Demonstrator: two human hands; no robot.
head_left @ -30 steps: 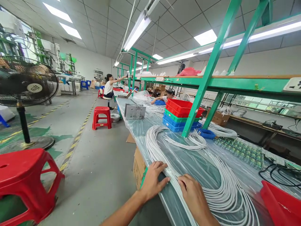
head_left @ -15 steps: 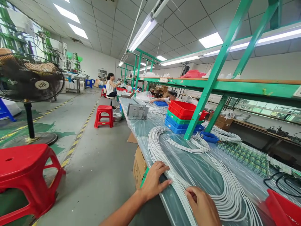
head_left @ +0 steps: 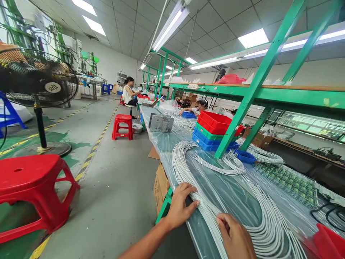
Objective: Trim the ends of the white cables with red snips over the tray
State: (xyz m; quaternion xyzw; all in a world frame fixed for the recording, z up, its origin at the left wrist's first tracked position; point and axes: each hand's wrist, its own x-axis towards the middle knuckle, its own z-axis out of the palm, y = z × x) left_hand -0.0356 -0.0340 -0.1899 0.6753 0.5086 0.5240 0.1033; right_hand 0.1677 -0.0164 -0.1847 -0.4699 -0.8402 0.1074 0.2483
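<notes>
"Where are your fingers resting?"
"My left fingers (head_left: pixel 189 188) are lying parted over white cables (head_left: pixel 208 211); my right fingers (head_left: pixel 225 217) are resting curled there, grip unclear."
"Beyond them?"
"Stacked bins (head_left: pixel 212 124) are standing on the worktop (head_left: pixel 232 195)."

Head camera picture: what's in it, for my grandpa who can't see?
A person's hands, left hand and right hand, touch long loops of white cables on a plastic-covered table. Farther along stand stacked red, green and blue trays; red stools and a fan stand at left.

The table (head_left: pixel 165 144) bears white cables (head_left: pixel 181 163); stacked bins (head_left: pixel 211 123); a metal block (head_left: pixel 161 123).
</notes>
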